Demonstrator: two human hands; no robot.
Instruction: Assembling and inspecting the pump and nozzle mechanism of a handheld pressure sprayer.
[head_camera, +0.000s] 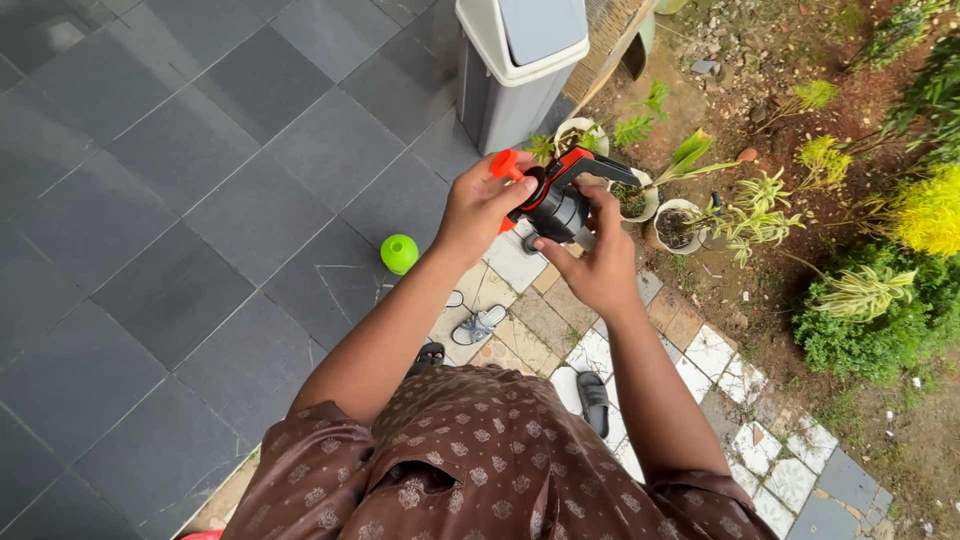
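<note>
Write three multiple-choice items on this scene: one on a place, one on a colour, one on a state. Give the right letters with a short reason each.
1. Where does the small round green thing lie?
A. On the grey floor tiles, to the left of the arms
B. Inside the grey bin
C. Among the potted plants

2. What colours is the sprayer head held by both hands?
A. Blue and white
B. Black and orange-red
C. All yellow

3. How is the sprayer head held?
A. Lying untouched on the ground
B. In one hand only
C. Between the left hand and the right hand

Answers:
1 A: it sits alone on the dark tiles, apart from the bin and the pots.
2 B: a black body with orange-red parts shows.
3 C: fingers of both hands close on it in the air.
</note>
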